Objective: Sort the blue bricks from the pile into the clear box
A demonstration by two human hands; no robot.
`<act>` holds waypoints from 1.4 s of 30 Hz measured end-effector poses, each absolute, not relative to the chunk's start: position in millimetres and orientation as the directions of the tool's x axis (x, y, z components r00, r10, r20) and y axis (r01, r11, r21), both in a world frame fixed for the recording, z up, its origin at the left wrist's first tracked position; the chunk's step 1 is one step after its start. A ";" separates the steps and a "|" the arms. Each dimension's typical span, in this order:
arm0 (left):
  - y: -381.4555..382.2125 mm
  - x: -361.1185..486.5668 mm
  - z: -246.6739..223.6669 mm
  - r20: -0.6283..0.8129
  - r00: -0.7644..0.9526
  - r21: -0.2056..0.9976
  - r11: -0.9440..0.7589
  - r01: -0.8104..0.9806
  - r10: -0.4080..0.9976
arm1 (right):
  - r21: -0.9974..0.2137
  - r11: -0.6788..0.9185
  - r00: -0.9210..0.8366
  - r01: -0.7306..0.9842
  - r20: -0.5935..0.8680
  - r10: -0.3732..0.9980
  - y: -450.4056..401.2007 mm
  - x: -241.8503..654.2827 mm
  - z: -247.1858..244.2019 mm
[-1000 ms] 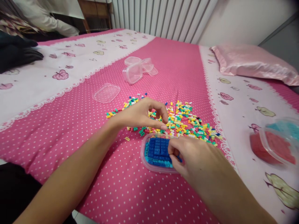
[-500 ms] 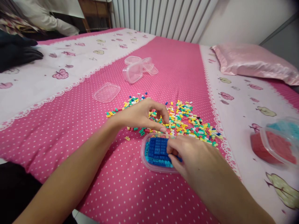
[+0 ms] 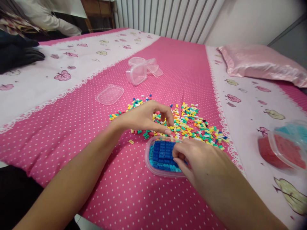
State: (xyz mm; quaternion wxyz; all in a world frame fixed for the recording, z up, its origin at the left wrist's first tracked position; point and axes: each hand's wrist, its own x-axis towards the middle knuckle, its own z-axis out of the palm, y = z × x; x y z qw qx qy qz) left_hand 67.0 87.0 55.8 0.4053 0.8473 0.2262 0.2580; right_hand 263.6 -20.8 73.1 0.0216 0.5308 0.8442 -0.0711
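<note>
A clear plastic container (image 3: 147, 161) sits in front of me on the pink bedding. Inside it, dark blue toy bricks (image 3: 164, 150) lie in neat rows over a layer of light blue ones. My right hand (image 3: 198, 158) reaches over the container's right side, its fingertips pinched down at the blue bricks; whatever is between them is hidden. My left hand (image 3: 151, 116) hovers at the container's far rim, fingers curved and apart from the thumb, holding nothing visible. Just beyond spreads a loose pile of small bricks (image 3: 188, 126) in yellow, green, white, red and blue.
A clear lid (image 3: 109, 95) lies to the left, with several empty clear containers and lids (image 3: 139, 74) farther back. At right stand containers of red bricks (image 3: 275, 150) and light blue bricks (image 3: 294, 131). A pink pillow (image 3: 259, 64) is behind them; a dark glove-like item (image 3: 21, 52) lies far left.
My right hand has shifted very slightly right over the blue bricks, still pinched. My left hand stays almost still.
</note>
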 end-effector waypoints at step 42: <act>139.4 44.9 12.7 0.179 0.321 0.047 -0.334 0.941 0.930 | -0.433 0.255 -0.273 0.864 0.023 0.962 4.5 291.8 68.3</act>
